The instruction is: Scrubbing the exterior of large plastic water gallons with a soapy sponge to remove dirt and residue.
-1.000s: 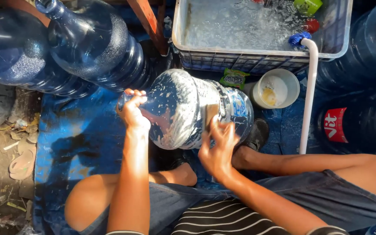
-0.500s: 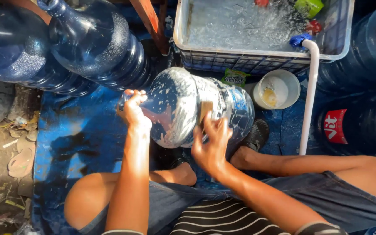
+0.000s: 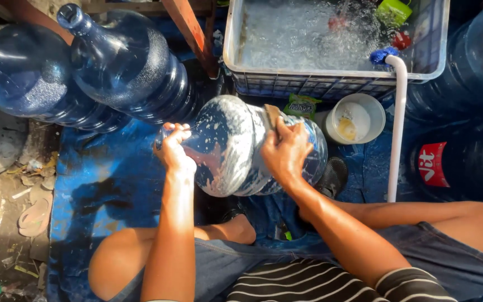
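A large blue water jug [image 3: 236,148], covered in soap suds, lies on its side in front of me. My left hand [image 3: 173,148] grips its neck at the left end. Pressed on the jug's body, my right hand [image 3: 285,151] holds a small sponge [image 3: 271,113] against the upper side near its base. My knees sit below the jug on a blue tarp [image 3: 102,184].
Two more big blue jugs [image 3: 124,61] lie at the upper left. A white crate [image 3: 331,81] full of running water stands behind, with a white pipe [image 3: 398,123] at its right. A small white bowl [image 3: 355,118] and dark jugs [image 3: 465,156] sit at the right.
My right hand with the sponge has slid from the lower side of the jug up toward its top. The left hand has kept its grip on the neck.
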